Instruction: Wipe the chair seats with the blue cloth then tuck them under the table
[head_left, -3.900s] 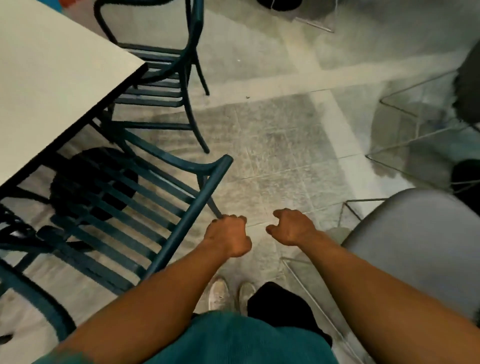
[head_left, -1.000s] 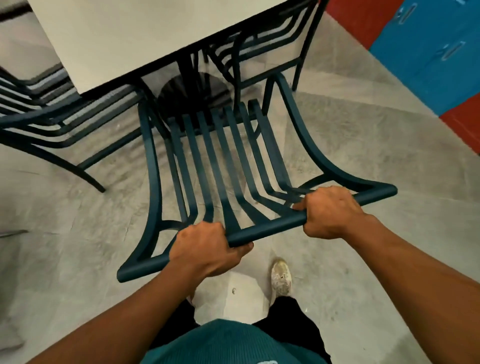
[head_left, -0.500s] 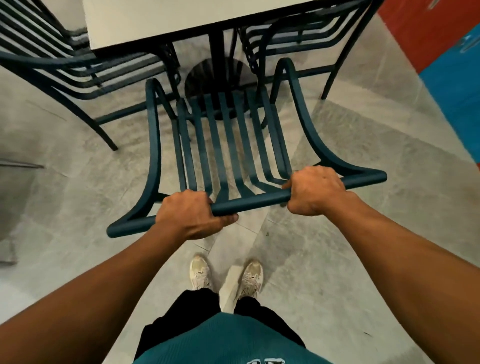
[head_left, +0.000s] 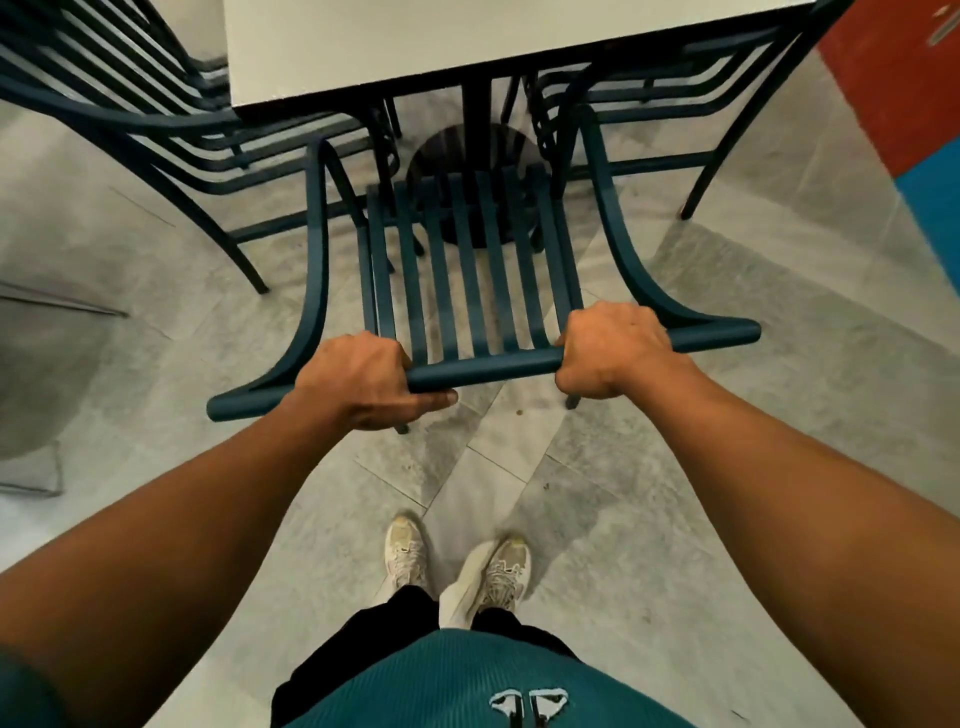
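Moved since half a second ago: chair (head_left: 470, 270) carried forward toward the table (head_left: 467, 41), its slatted seat front now at the black pedestal base (head_left: 467, 150) and just short of the tabletop edge; person squared up behind it, both shoes (head_left: 457, 571) planted side by side on the grey tiled floor (head_left: 727, 493). Hidden or cut off: table's far side out of frame at the top; pedestal column partly screened by the seat slats; neighbouring chair at left (head_left: 156, 114) and neighbouring chair at right (head_left: 675, 104) each cropped by the frame edges, their seats already under the tabletop; chair's front legs cannot be made out beneath the seat; blue cloth not visible anywhere. Grip — left hand (head_left: 363, 384) wrapped closed over the top rail (head_left: 483, 366) of the backrest, knuckles up, thumb tucked along the rail's underside; right hand (head_left: 613, 348) likewise clenched tight on the same rail further right, its fingertips concealed behind the bar. Both forearms extended, roughly parallel — rail ends project beyond each fist. Red and blue wall panels (head_left: 898, 104) occupy the upper right corner.
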